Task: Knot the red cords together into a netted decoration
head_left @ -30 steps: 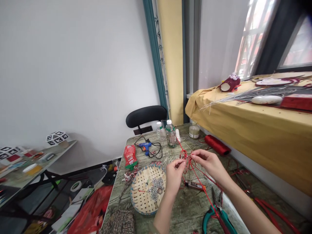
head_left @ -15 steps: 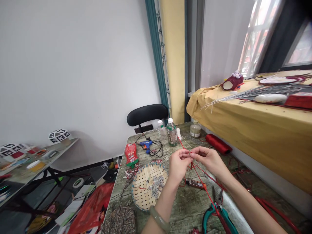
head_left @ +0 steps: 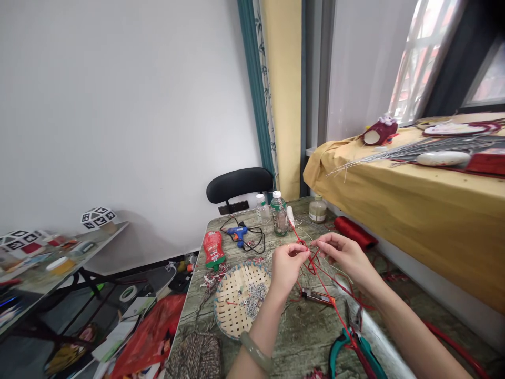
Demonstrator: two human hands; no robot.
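Note:
Red cord runs from near the bottles, past my fingers, down toward teal-handled pliers. My left hand, with a bangle on its wrist, pinches the cord beside a loose red tangle. Just right of it, my right hand has thumb and forefinger pressed together on a thin strand of the red cord. A round woven basket holding small metal rings lies left of my left forearm. Below my hands is a small dark and orange packet.
Behind my hands stand bottles and a jar. A blue glue gun and red pouch lie at the left, brown yarn at the near left. A red spool lies beside the yellow-draped ledge.
My right hand has moved slightly right, away from my left hand, opening a small gap between the fingertips. More of the red tangle shows between them. The view has shifted slightly.

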